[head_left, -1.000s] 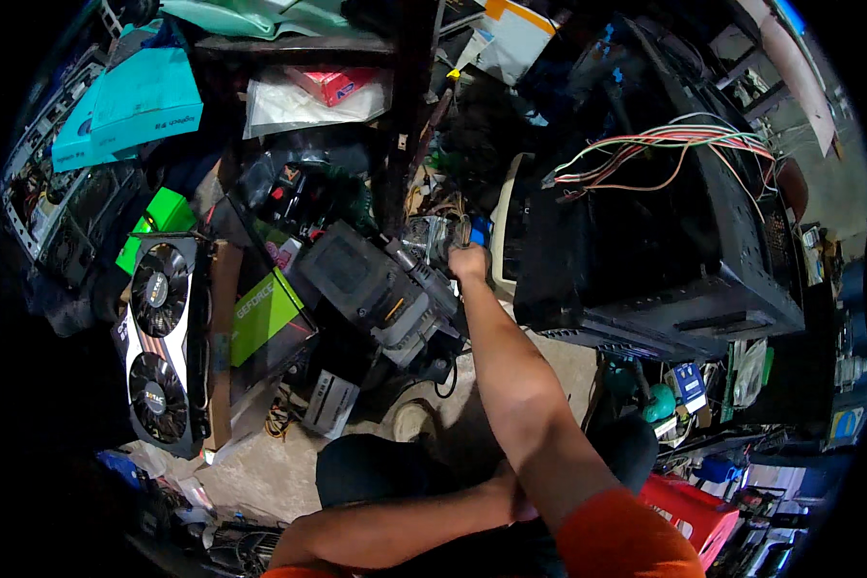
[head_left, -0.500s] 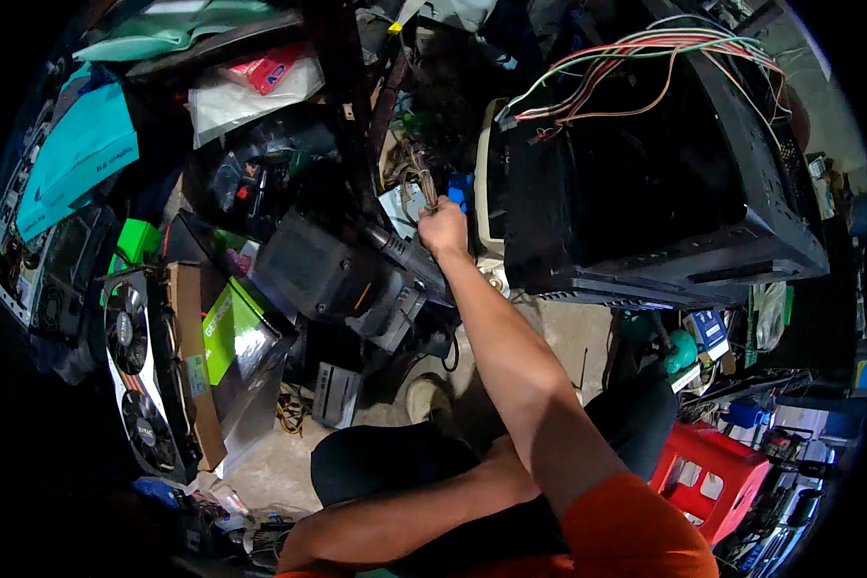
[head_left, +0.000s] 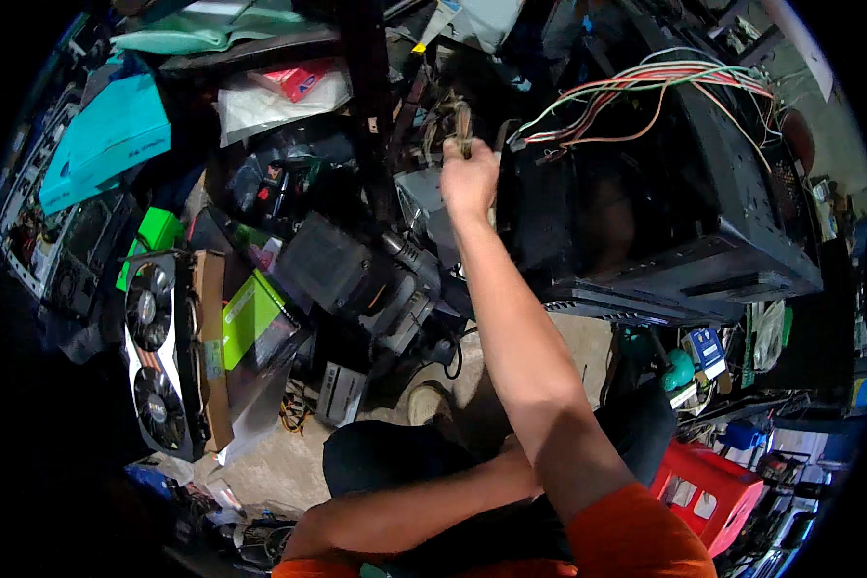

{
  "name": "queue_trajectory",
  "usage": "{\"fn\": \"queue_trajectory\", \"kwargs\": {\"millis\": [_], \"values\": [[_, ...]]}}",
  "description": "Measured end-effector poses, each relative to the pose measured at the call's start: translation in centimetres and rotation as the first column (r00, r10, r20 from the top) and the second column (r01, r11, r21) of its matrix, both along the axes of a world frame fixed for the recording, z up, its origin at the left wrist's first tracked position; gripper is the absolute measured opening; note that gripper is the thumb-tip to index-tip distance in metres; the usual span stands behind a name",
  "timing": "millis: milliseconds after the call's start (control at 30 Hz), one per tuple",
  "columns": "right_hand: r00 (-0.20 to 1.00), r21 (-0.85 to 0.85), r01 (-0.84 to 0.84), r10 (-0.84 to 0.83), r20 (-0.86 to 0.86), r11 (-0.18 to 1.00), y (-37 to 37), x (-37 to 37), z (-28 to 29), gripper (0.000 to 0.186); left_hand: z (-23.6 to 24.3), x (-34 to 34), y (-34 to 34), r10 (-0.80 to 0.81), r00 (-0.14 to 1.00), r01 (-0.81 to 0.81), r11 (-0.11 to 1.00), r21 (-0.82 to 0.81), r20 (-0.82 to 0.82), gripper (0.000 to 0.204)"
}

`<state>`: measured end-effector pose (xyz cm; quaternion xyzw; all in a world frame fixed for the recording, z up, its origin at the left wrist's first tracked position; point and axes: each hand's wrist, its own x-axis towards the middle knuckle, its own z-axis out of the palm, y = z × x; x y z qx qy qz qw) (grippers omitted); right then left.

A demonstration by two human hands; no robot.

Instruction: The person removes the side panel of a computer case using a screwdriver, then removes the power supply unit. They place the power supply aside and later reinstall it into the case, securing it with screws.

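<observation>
My right hand [head_left: 469, 178] is closed on a bundle of cables [head_left: 461, 120] in the upper middle, its arm stretched forward. A silvery metal box [head_left: 416, 202] sits just below and left of that hand, partly hidden by it. The large black computer case [head_left: 713, 260] stands to the right, with loose coloured wires [head_left: 653, 75] across its top. My left hand [head_left: 518, 467] rests low, near my legs and mostly behind my right forearm; its fingers are hidden.
A two-fan graphics card [head_left: 154, 337] stands at left beside green boxes [head_left: 250, 323]. A dark tool-like machine [head_left: 337, 270] lies in the middle. A turquoise box [head_left: 106, 135] is upper left, a red crate [head_left: 703, 491] lower right. Concrete floor [head_left: 270, 472] shows between.
My right hand reached to the cables beside the metal box, closed on them, and is now farther forward with the bundle. My left arm stays low. The view has shifted slightly.
</observation>
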<state>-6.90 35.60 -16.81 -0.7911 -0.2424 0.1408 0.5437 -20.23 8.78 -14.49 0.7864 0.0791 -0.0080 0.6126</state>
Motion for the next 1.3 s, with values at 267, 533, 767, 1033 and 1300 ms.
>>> {"fn": "queue_trajectory", "kwargs": {"millis": [267,533,767,1033,1300], "values": [[0.956,0.124,-0.014,-0.023,0.293,0.992,-0.7,-1.1,10.0,0.026,0.5,0.8,0.8,-0.030,0.998,0.044,0.965,0.260,-0.058,0.044],[0.925,0.238,-0.160,0.061,0.376,0.958,-3.4,-1.6,19.7,0.023,0.8,1.5,0.8,-0.138,0.926,0.306,0.818,0.486,-0.351,0.030],[0.902,0.594,-0.416,0.228,0.367,0.689,-9.0,-3.6,28.2,0.024,-0.4,2.1,3.8,0.424,0.894,-0.416,0.906,-0.081,0.143,0.026],[0.849,0.675,-0.520,0.405,0.340,0.523,-24.0,-3.2,38.2,0.018,10.0,-2.2,7.6,0.585,0.802,0.022,-0.222,-0.975,-0.116,0.025],[0.880,0.783,-0.351,0.467,0.088,0.514,-35.2,-0.1,34.0,0.026,11.1,-3.8,-2.7,0.457,0.845,0.396,-0.190,-0.898,0.276,0.062]]}}
